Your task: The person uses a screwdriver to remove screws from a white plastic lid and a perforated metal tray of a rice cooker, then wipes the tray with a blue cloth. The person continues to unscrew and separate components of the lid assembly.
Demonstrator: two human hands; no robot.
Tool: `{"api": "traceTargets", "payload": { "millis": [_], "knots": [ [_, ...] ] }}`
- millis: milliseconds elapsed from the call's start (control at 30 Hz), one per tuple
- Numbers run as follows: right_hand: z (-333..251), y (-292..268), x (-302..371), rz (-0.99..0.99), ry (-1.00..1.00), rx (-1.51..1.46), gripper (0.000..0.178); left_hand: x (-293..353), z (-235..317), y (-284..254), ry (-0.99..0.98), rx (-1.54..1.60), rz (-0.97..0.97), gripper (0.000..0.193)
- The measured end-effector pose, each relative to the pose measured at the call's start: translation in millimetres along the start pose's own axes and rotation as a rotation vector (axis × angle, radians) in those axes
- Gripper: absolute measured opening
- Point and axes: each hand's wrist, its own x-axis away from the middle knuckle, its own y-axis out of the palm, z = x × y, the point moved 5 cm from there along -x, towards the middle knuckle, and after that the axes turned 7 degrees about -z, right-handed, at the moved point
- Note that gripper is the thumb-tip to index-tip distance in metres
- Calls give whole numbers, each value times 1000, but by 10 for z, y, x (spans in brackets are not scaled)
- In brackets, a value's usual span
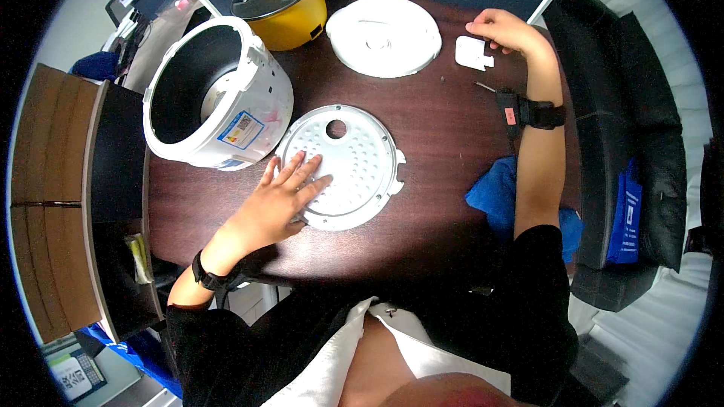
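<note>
Seen from over the person's head, the left hand (280, 200) rests palm-down across the near left part of a round, silver metal disc (354, 169), its fingers spread and laid over the dimples, gripping nothing. The disc lies flat on the dark brown, wood-grained surface (422, 234), with one round hole toward its far edge and small notched tabs on its right rim. Just beside it, to the left, stands a white, cylindrical appliance body (265, 98) with a dark hollow inside. Beyond that sits a yellow pot with a dark glass lid (308, 21), and to its right a white, oval plastic cover (385, 38) lies flat. The right hand (504, 32) reaches to the far right, fingers bent, right by a small, white, flat piece with a stubby tab (469, 53); I can't tell whether they pinch anything. Its forearm passes over a crumpled blue cloth (492, 190). Each wrist wears a black band (544, 114).
</note>
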Motion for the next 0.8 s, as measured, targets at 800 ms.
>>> {"api": "traceTargets", "payload": {
  "millis": [800],
  "knots": [
    [152,-125,-483,-123,-142,49,35,-345,258,-31,-186,25,-130,107]
  ]
}}
